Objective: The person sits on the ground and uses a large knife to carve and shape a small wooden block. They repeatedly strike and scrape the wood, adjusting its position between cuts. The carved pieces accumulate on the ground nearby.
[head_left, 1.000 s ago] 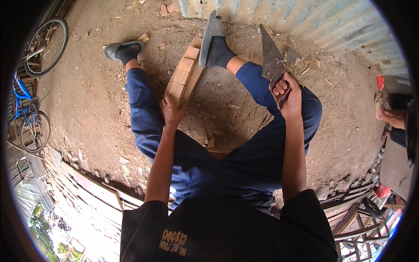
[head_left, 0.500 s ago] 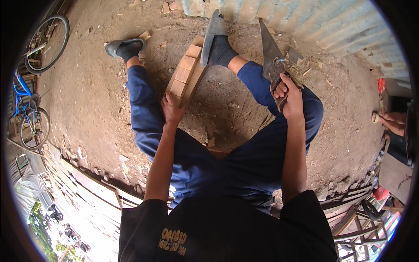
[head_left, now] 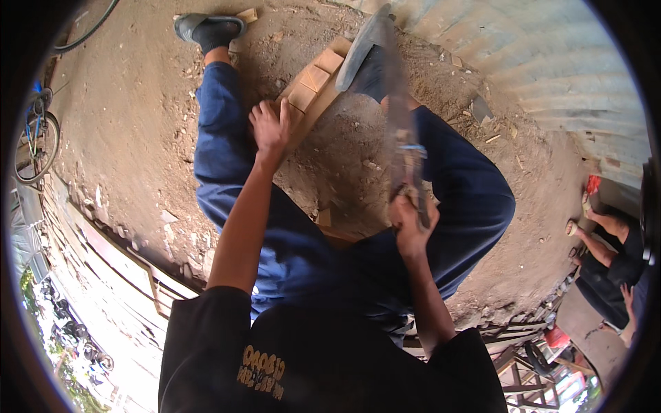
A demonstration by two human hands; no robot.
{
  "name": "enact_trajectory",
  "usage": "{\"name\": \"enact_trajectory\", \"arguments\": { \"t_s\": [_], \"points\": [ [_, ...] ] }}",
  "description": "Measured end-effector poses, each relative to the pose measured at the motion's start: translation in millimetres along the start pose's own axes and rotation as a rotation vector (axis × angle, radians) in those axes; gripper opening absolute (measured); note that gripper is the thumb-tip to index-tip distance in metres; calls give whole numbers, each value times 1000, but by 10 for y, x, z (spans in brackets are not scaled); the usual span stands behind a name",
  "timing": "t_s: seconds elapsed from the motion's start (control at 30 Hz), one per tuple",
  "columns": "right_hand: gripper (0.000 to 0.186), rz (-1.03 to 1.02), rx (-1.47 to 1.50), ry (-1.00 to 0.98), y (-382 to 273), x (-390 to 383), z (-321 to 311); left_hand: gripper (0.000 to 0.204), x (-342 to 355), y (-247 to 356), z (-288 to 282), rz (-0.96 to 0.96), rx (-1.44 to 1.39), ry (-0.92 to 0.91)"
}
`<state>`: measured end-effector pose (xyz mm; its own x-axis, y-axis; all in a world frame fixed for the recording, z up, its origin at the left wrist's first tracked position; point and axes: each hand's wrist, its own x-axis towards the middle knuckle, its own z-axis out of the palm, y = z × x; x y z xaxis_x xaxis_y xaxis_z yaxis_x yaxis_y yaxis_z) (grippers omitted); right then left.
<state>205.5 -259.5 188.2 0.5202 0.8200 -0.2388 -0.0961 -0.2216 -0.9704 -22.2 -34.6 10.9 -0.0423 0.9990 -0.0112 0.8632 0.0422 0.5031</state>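
Fingers [head_left: 262, 115] of the left hand [head_left: 270, 134] spread at the near end of a wooden board [head_left: 314, 117] bearing at least 3 wooden blocks [head_left: 315, 78] in a row, though whether they press down I cannot tell. Apart from it, the right hand [head_left: 413, 224] clamps a handsaw [head_left: 401, 131], its blurred blade pointing forward. The board lies on dirt ground [head_left: 348, 155] between the legs, and gold lettering [head_left: 261, 373] marks the black T-shirt [head_left: 330, 358].

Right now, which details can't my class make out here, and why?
Saw: head view; its teeth are lost to blur.
Wooden piece: head view; its near end is partly hidden by the left hand.
Blue bicycle: head view; partly cut off by the picture's dark rim.
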Motion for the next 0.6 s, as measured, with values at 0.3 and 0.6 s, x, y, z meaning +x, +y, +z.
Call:
{"name": "enact_trajectory", "arguments": {
  "t_s": [0.3,0.6],
  "points": [
    [20,-7,-108,-265,449,811,1131,66,333,311,-22,-311,63,-170],
    [23,3,-174,-315,742,1050,1249,61,331,286,4,-340,121,-155]
  ]
}}
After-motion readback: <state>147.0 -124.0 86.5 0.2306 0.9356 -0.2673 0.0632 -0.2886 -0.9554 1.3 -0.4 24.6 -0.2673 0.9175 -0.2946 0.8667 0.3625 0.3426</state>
